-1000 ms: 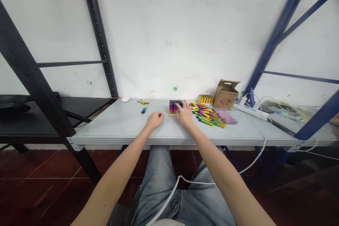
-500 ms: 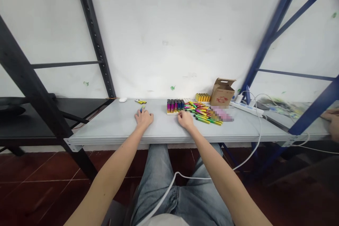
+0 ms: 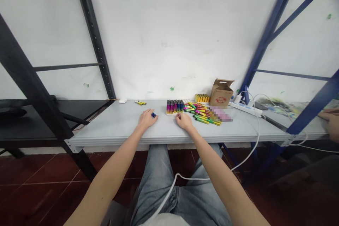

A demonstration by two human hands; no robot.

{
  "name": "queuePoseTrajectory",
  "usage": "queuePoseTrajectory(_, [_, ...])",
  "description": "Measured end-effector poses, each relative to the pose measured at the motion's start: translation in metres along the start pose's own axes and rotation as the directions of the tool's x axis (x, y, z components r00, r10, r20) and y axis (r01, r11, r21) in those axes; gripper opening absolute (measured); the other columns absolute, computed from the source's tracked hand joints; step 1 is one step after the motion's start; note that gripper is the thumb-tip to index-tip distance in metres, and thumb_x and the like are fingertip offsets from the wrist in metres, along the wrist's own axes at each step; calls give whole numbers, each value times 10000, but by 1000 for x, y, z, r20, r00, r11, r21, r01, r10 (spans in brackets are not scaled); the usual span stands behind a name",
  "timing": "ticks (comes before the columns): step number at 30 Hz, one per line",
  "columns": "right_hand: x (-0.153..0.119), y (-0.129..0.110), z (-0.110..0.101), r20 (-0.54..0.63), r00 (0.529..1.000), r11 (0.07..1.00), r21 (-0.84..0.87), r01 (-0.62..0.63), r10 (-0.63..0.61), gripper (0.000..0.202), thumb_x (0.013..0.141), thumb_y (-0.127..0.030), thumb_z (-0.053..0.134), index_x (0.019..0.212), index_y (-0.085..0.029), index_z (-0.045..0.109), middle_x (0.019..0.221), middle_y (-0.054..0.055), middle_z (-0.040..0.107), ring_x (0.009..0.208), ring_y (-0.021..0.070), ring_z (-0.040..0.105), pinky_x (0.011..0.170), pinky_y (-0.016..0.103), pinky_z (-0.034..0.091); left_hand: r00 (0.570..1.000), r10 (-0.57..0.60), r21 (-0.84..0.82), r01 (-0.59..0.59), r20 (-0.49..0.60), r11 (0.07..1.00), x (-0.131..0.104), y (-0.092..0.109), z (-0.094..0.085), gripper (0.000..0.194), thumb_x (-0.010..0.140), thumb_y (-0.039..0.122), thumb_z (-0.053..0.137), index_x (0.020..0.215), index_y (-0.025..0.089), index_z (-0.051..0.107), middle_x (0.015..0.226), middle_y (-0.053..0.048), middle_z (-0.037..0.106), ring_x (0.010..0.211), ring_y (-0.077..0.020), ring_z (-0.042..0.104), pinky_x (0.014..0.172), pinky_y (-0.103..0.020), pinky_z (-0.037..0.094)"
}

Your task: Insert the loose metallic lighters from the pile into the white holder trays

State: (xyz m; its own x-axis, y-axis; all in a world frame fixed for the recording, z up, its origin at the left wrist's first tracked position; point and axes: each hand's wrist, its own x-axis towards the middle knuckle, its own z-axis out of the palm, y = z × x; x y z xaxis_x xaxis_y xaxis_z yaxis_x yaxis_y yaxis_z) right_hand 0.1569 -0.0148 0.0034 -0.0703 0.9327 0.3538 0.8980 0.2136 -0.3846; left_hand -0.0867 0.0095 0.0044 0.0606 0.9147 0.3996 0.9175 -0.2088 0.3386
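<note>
My left hand [image 3: 147,118] is closed around a dark blue lighter [image 3: 153,115], whose end shows between thumb and fingers over the table. To its right, several purple and blue lighters [image 3: 174,106] stand upright in rows in a white tray [image 3: 171,114]. My right hand [image 3: 184,121] is at the tray's front right corner with fingers curled; whether anything is between them is hidden. Beyond that hand lies a loose pile of green, yellow and pink lighters [image 3: 201,113].
Two yellow lighters [image 3: 140,102] and a white rounded device [image 3: 123,101] lie back left. Back right stand a block of yellow lighters [image 3: 202,98], an open brown carton [image 3: 221,93] and a white power strip [image 3: 246,108]. Another person's hand [image 3: 332,120] shows at the far right.
My left hand has moved a little right, toward the tray, and has turned so the blue lighter's end shows. My right hand has shifted slightly left along the tray's front.
</note>
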Motion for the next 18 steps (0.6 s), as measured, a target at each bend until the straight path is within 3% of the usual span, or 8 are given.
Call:
queuePoseTrajectory(3, [0,-1,-1,10,1000,1000,10,-2,2,245,900,-247,461,989,-200,684,900,75,723,847,211,641,692,264,390,998,12,2,-12,68,1000,0,-1,1,515,818,454,579,1260,193,619,1440,-137,509,1324,-346,443,1071,-415,346])
queuePoseTrajectory(8, [0,0,-1,9,1000,1000,18,-3,3,245,897,-256,467,998,-205,684,902,73,725,857,212,638,702,265,398,993,112,-52,-110,37,993,-4,1,-3,537,801,441,618,1272,183,620,1261,-124,652,1198,-314,548,1020,-364,402])
queuePoseTrajectory(13, [1,1,1,6,1000,1000,12,-9,9,245,898,-268,466,997,-203,680,904,75,725,862,216,640,696,267,397,986,165,-130,-159,33,979,-7,3,-7,454,793,538,617,1081,204,726,1117,-92,717,1101,-287,604,978,-346,444])
queuePoseTrajectory(18, [2,3,2,-4,1000,1000,15,1,-1,238,895,-270,468,984,-204,678,903,74,723,858,214,640,692,265,390,977,196,-220,-174,80,960,-4,0,-4,422,788,376,608,1171,229,704,1268,-54,665,1202,-254,576,1055,-314,406])
